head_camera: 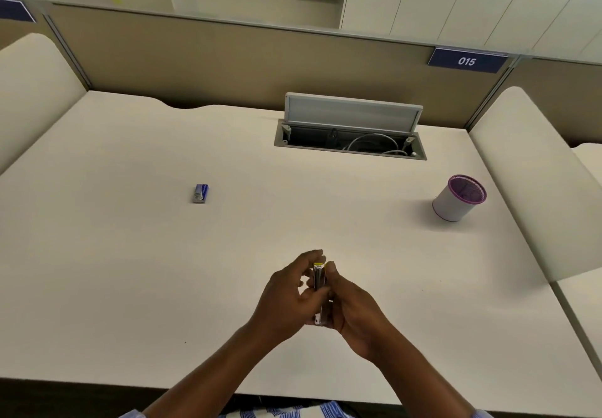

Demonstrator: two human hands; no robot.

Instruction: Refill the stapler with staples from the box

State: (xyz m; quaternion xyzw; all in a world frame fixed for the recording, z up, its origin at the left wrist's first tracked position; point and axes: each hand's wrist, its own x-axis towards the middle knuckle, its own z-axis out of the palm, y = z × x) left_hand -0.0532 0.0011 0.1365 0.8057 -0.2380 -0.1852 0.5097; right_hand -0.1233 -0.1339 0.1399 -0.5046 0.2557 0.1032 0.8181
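Note:
A small metal stapler point(320, 282) with a yellow tip is held between both hands above the near middle of the white desk point(130, 255). My left hand point(286, 297) pinches its left side with thumb and fingers. My right hand point(351, 307) wraps its right side and underside. The stapler points away from me; whether it is open I cannot tell. A small blue staple box point(200, 193) lies on the desk far to the left, apart from both hands.
A white pen cup point(457, 198) with a purple mesh rim stands at the right. An open cable hatch point(350, 131) with cords inside sits at the back centre. Beige partition walls enclose the desk on three sides.

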